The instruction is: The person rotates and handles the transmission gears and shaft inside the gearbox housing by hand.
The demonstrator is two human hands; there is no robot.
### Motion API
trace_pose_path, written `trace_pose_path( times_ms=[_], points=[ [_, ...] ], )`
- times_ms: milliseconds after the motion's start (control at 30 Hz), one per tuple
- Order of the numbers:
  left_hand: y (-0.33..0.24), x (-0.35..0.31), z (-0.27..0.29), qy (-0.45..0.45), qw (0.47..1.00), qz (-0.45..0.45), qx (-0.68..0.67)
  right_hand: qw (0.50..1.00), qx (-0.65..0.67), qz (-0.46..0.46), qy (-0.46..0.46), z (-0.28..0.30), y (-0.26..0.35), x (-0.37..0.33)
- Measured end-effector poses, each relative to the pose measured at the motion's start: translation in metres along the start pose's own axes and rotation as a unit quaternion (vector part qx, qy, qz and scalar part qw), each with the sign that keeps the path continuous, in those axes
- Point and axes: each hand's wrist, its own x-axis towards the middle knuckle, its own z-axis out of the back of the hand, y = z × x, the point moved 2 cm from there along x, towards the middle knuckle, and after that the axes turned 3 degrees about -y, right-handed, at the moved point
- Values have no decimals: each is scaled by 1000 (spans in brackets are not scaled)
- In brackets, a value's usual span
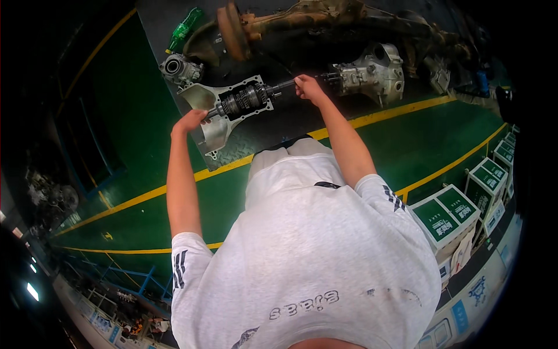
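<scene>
A shaft with several dark gears [247,99] lies over the opening of a silver gearbox housing [218,136]. Whether it rests in the housing or is held slightly above cannot be made out. My left hand [190,120] is closed around the shaft's left end, beside the bell-shaped part of the housing. Beyond the housing's right edge, my right hand [309,89] grips the long bare right end of the shaft. Further right, a second silver gearbox casing [375,74] sits on the same dark surface.
A rusty vehicle axle [314,22] stretches across the far side. Near the far left lie a green bottle [185,29] and a small metal casting [179,68]. Diamond-patterned metal plate [232,154] forms the near edge. Green-topped white boxes [446,216] stand at right.
</scene>
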Motion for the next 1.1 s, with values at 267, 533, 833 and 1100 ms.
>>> trace_pose_path(
  times_ms=[267,533,833,1100],
  points=[
    [-35,-2,12,104,961,50,252,997,38,-65,-18,-6,2,2],
    [-59,-35,1,-70,958,46,276,924,-316,2,-215,-22,28,-25],
    [-46,-55,-35,-361,839,-87,398,633,-631,422,-150,-69,26,-61],
    [-40,-44,-38,-255,878,-9,404,596,-638,466,-142,-67,23,-25]
  ],
)
